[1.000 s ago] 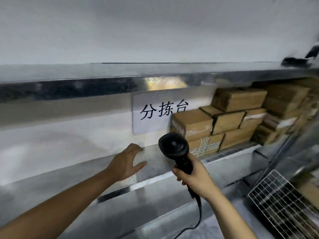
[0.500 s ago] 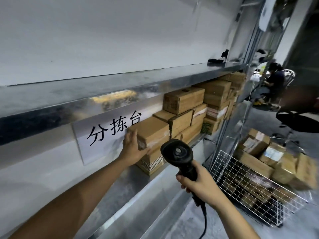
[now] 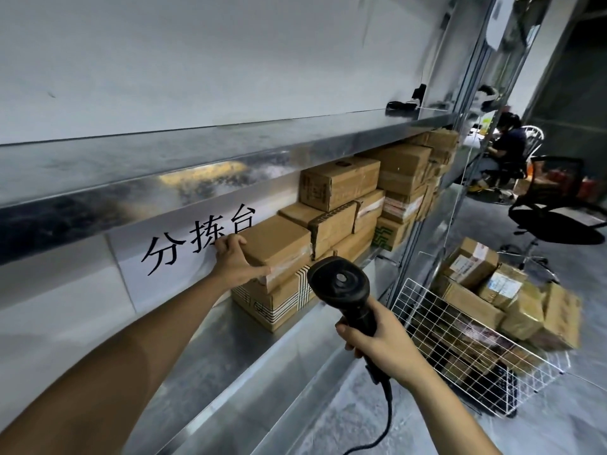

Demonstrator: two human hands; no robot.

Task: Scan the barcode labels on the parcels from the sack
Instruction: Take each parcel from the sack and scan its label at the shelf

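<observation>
On the metal shelf [image 3: 230,339], left hand [image 3: 235,262] grips the nearest box [image 3: 279,246]; right hand [image 3: 381,346] clamps a scanner [image 3: 341,287] beside it. Next, probably, turning its label toward the scanner.

Matt brown cardboard parcel [image 3: 279,243] under my left hand [image 3: 237,261], glossy clear tape along its edge, matt black plastic scanner [image 3: 341,287] in my right hand [image 3: 382,344], shiny brushed metal shelf [image 3: 230,349], white paper sign [image 3: 184,247], white wire basket [image 3: 460,349], probably coated metal
</observation>
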